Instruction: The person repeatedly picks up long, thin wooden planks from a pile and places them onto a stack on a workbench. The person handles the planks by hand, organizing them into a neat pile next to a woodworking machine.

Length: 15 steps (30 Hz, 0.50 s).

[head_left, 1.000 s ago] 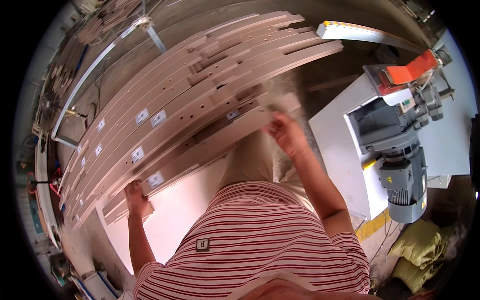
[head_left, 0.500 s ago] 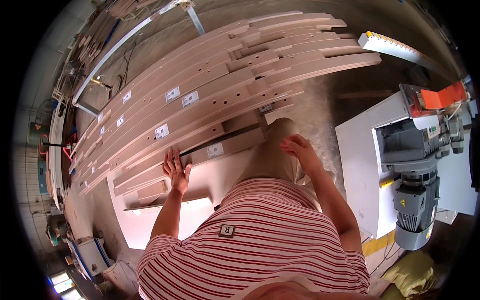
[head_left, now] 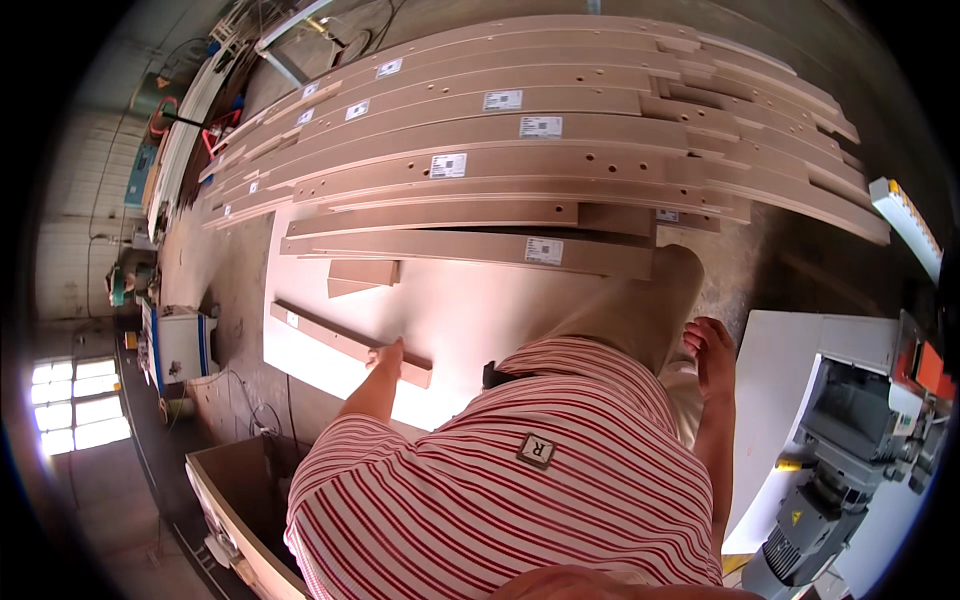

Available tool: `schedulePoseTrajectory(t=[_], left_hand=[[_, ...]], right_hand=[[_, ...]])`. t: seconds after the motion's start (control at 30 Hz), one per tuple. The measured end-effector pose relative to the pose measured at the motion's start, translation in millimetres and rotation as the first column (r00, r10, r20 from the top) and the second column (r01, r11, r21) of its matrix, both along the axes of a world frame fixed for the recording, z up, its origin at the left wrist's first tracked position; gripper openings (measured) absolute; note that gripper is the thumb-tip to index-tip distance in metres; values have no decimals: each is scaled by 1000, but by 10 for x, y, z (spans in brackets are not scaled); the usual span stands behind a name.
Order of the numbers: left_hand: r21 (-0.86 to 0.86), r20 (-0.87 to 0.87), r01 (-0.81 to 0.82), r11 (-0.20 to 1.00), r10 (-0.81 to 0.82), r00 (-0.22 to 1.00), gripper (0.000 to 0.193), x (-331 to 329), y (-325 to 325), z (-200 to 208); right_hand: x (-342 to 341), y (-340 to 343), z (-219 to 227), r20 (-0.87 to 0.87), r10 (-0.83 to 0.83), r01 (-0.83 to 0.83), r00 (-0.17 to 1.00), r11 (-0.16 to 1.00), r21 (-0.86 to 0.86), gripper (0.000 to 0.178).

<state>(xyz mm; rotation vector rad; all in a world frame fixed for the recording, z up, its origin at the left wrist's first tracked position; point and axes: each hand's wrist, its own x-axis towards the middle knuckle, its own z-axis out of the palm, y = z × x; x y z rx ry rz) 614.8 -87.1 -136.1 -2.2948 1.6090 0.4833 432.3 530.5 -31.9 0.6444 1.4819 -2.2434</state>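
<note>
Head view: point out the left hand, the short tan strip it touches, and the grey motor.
Left hand (head_left: 386, 358): head view, middle of the hand.
Short tan strip (head_left: 340, 338): head view, face left of the hand.
Grey motor (head_left: 808, 540): head view, its housing.

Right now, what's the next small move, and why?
I'd likely slide the left hand toward the middle of the narrow board it touches: it sits near the board's right end, leaving the longer stretch without a hand on it, while the right hand is well away from that board.
</note>
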Motion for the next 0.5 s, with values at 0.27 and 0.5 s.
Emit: schedulePoseTrajectory(t=[0.27,0.5], left_hand=[[266,-762,-238,934,355,542,46,-265,-61,87],[543,-840,-79,836,541,-42,38,-1401,1190,1404]], right_hand=[[-61,154,49,-58,-61,62,996,998,19,15],[97,248,-33,-55,-65,60,996,994,-94,16]])
